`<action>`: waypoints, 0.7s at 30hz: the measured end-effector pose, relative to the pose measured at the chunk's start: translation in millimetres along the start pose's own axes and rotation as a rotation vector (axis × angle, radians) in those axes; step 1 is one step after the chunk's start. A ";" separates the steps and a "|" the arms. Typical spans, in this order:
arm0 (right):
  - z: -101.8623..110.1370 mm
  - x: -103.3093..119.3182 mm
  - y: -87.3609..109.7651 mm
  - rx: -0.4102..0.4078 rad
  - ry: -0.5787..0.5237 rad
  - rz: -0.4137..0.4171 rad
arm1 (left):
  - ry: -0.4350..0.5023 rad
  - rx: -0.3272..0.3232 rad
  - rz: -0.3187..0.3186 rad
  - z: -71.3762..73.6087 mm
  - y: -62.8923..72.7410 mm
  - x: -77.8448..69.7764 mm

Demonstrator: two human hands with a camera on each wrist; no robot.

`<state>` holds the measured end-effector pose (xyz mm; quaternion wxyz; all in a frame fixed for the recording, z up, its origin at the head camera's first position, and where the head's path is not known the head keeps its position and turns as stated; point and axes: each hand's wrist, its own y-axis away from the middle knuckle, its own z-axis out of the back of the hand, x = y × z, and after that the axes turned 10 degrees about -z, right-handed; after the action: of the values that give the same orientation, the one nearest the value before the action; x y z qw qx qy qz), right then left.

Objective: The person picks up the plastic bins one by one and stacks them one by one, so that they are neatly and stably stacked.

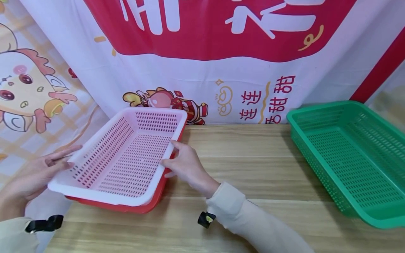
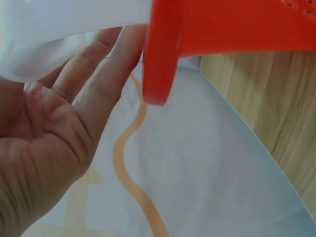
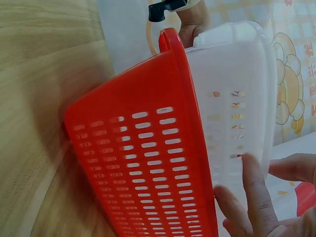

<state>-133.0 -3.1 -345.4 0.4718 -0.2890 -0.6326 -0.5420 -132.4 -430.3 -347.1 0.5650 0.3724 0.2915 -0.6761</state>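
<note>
A white perforated plastic basket (image 1: 139,158) sits partly inside a red basket (image 1: 142,208) at the left of the table. In the right wrist view, much of the white wall (image 3: 232,74) stands above the red rim. My left hand (image 1: 34,175) holds the white basket's left rim, thumb on top; in the left wrist view its fingers (image 2: 106,74) reach under that rim, beside the red edge. My right hand (image 1: 186,165) pinches the right white rim between thumb and fingers, with some fingertips against the outer wall in the right wrist view.
A green perforated basket (image 1: 343,158) stands at the right of the wooden table (image 1: 240,158). Printed cloth (image 1: 202,70) hangs along the back. More printed cloth (image 1: 38,88) covers the left side, close to my left hand.
</note>
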 end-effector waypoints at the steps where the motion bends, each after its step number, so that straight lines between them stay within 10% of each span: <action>1: 0.1 -0.5 -0.8 0.004 0.004 -0.003 | -0.040 0.001 0.021 -0.5 -0.3 -0.3; 21: -0.6 -7.8 -8.7 0.037 0.064 0.026 | -0.379 0.041 0.241 -1.4 -9.3 -17.1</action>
<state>-137.4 -4.6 -356.1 0.5040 -0.2709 -0.6234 -0.5329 -139.9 -418.0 -333.9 0.6786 0.2824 0.1196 -0.6674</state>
